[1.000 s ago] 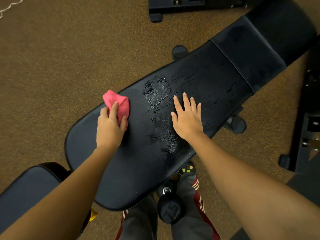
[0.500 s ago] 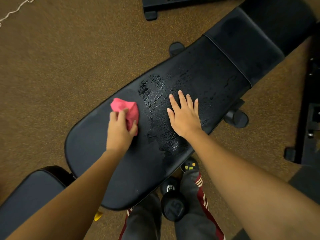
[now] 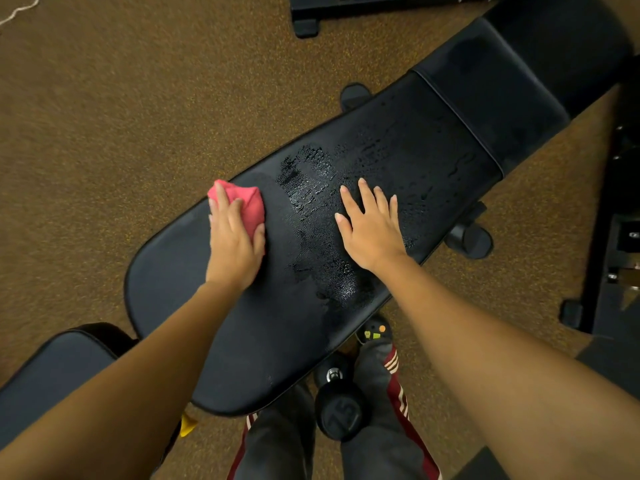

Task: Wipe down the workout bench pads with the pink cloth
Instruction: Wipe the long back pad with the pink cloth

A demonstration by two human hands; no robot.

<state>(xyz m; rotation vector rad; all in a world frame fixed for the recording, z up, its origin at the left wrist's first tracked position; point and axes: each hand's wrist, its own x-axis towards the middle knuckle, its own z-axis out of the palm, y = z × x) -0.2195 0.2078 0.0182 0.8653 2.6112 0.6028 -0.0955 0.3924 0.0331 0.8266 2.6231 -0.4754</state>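
A person's left hand [image 3: 235, 247] grips a bunched pink cloth [image 3: 247, 204] against the long bench pad [image 3: 249, 348], close to the pad's far edge. The fingers lie over the fabric and the thumb hooks round its right side. The right hand [image 3: 372, 233] lies palm down on the same pad nearer its middle, fingers straight and slightly spread, holding nothing. The hands are well apart, and between them a wet patch [image 3: 311, 188] of beaded droplets glistens on the black vinyl. A dumbbell [image 3: 337, 410] lies below the pad's near edge.
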